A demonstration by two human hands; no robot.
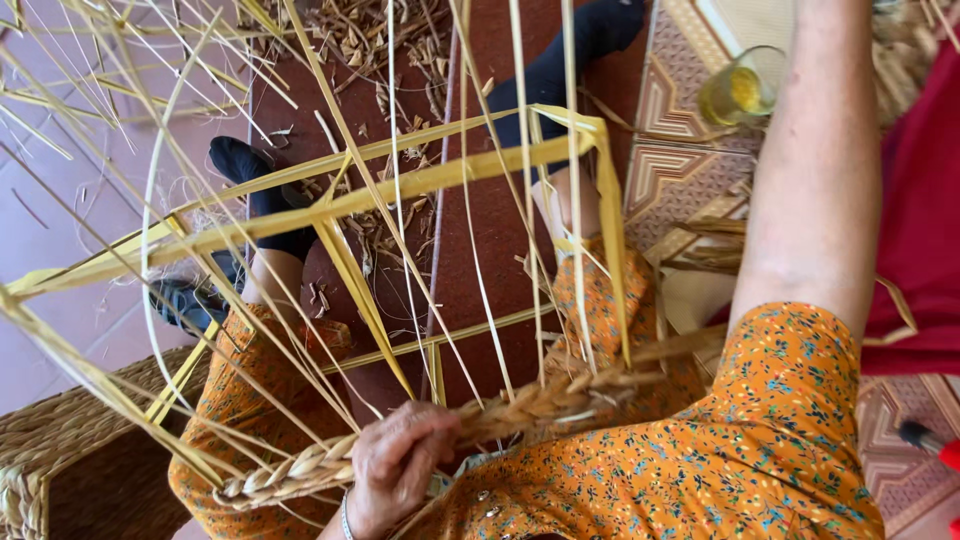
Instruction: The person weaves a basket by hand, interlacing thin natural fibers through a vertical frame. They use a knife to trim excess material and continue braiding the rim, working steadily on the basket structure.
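My left hand [395, 465] is closed around a braided straw rim [300, 470] that runs from lower left to centre right above my lap. Long pale straw strands [400, 185] rise from this braid and fan out towards the top of the view, crossed by wider flat yellow strips [345, 265]. My right arm [810, 160], in an orange flowered sleeve, reaches up along the right side, and its hand is out of the picture. My legs in orange flowered trousers and black socks [255, 185] lie under the weave.
A woven basket [60, 450] stands at the lower left. A glass of yellow liquid [740, 90] sits on a patterned mat [680, 170] at upper right. Straw scraps [380, 40] litter the red floor. Red cloth [920, 200] and a red-handled tool [935, 445] lie at right.
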